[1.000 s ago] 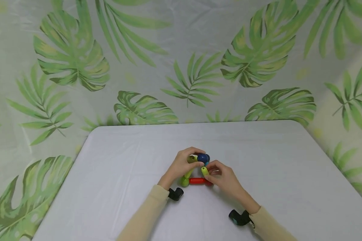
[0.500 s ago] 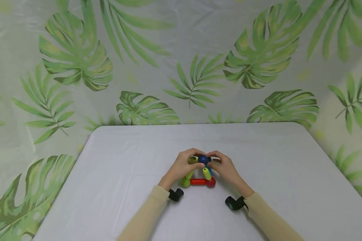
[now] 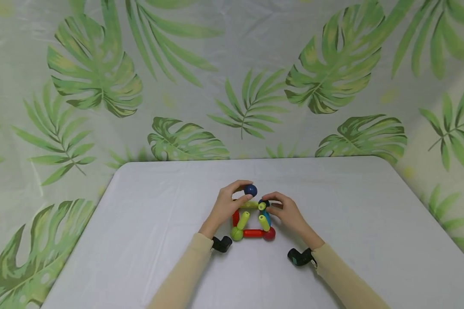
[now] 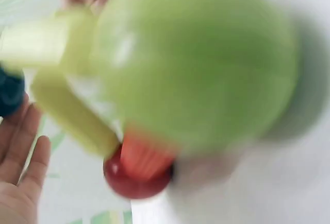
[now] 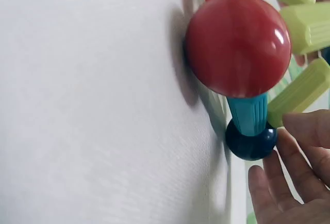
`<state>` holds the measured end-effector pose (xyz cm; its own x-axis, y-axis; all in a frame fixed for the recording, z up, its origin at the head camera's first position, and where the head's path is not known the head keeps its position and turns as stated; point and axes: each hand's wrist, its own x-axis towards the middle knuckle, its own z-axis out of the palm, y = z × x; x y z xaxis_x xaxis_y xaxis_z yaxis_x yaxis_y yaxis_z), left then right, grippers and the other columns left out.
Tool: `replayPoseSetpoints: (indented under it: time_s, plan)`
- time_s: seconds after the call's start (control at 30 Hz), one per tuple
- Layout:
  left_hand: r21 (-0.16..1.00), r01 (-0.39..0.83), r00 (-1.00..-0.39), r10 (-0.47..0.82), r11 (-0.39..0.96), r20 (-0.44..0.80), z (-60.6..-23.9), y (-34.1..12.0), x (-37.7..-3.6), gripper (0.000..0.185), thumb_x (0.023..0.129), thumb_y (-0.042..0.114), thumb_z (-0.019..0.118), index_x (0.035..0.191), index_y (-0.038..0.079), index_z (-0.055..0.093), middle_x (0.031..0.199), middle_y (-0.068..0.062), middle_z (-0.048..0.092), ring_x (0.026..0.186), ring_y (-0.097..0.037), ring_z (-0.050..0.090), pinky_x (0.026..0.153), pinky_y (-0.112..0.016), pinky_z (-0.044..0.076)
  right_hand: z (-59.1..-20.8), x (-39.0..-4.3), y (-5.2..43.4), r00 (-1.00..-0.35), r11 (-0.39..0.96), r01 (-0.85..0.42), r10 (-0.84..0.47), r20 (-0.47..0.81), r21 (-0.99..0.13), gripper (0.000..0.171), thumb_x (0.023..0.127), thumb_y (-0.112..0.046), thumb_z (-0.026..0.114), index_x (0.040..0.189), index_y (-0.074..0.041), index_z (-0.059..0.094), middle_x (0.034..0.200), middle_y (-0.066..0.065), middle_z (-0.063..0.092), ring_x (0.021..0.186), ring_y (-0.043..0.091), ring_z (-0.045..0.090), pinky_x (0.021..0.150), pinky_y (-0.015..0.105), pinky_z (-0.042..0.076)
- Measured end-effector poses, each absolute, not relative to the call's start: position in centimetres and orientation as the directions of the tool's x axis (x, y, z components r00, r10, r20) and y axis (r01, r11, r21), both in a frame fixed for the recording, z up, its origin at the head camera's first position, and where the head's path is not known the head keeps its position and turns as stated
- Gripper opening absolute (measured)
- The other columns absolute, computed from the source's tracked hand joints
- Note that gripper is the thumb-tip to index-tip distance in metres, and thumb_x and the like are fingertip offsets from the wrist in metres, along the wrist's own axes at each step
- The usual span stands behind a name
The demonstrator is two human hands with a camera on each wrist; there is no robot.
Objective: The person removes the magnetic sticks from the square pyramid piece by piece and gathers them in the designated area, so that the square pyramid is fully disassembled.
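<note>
One blue ball (image 3: 250,189) pinched in left grip (image 3: 227,203).

Both forearms in beige sleeves, angled inward. Left hand (image 3: 226,205) raised slightly, thumb and fingers curled in a pinch. Right hand (image 3: 287,213) lower, fingertips pinched together, facing left.
</note>
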<state>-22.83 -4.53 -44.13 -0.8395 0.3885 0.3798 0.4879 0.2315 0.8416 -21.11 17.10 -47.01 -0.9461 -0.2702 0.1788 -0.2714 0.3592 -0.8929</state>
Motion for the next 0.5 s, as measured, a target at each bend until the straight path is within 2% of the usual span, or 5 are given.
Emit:
replayPoseSetpoints:
  time_s: [0.17,0.23,0.33,0.5]
  plan:
    - [0.881,0.389,-0.907,0.279,0.271,0.315,-44.3,-6.0,-25.3,0.035,0.087,0.004,0.068,0.121,0.002,0.06,0.115,-0.015,0.064,0.103,-0.027,0.06,0.092,-0.037,0.048,-47.2,-21.9,17.3,-0.945,0.33,-0.221,-0.304,0.118,-0.918,0.026,0.09,0.01,0.055,0.115,0.008,0.059,0.121,0.023,0.057,0.118,0.038,0.051,0.099,0.048,0.041]
    - [0.885,0.35,-0.927,0.254,0.308,0.278,-45.2,-6.6,-27.1,0.035,0.086,0.004,0.07,0.12,0.003,0.061,0.115,-0.014,0.064,0.103,-0.025,0.061,0.09,-0.034,0.049,-47.5,-22.2,17.3,-0.943,0.332,-0.218,-0.315,0.11,-0.918,0.025,0.09,0.011,0.055,0.115,0.01,0.058,0.121,0.025,0.057,0.118,0.04,0.05,0.098,0.051,0.04]
    - [0.888,0.295,-0.948,0.225,0.353,0.226,-45.3,-7.1,-28.7,0.034,0.085,-0.001,0.07,0.118,0.002,0.062,0.117,-0.016,0.063,0.104,-0.029,0.061,0.091,-0.034,0.049,-47.7,-22.5,17.4,-0.939,0.339,-0.228,-0.325,0.114,-0.913,0.025,0.09,0.011,0.054,0.115,0.012,0.057,0.12,0.027,0.057,0.116,0.042,0.05,0.096,0.053,0.041]
    - [0.887,0.224,-0.967,0.207,0.403,0.15,-45.8,-7.4,-31.1,0.035,0.086,-0.002,0.068,0.12,0.001,0.061,0.118,-0.017,0.061,0.106,-0.029,0.06,0.089,-0.035,0.049,-47.9,-22.5,17.6,-0.943,0.344,-0.218,-0.315,0.106,-0.913,0.024,0.091,0.008,0.056,0.114,0.006,0.06,0.118,0.022,0.06,0.112,0.038,0.055,0.094,0.049,0.044]
